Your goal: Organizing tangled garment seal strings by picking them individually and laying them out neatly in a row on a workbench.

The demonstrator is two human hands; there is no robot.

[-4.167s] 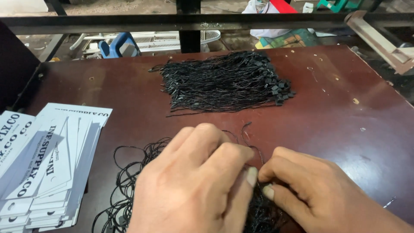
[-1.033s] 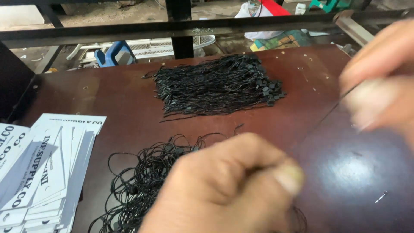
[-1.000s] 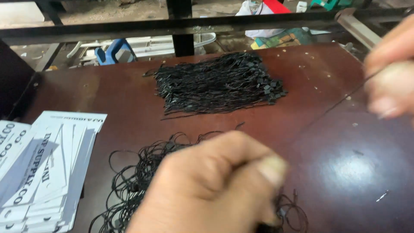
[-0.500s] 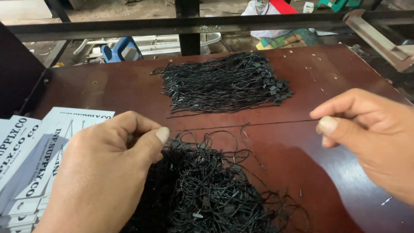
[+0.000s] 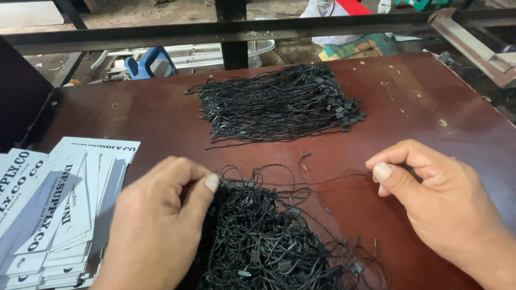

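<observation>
Left hand (image 5: 158, 225) pinched shut at edge of tangled black string heap (image 5: 269, 241); right hand (image 5: 441, 204) pinched one thin black string (image 5: 328, 180), stretched taut between both over brown surface (image 5: 134, 113).

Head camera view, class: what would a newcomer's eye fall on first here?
Two bare hands work at the near edge of a dark reddish-brown wooden table: the left hand presses on a tangled heap of thin black strings, while the right hand pinches a single black string pulled taut from it. Beyond lies a neat straight bundle of black strings; stacked white printed cards sit far left.
</observation>
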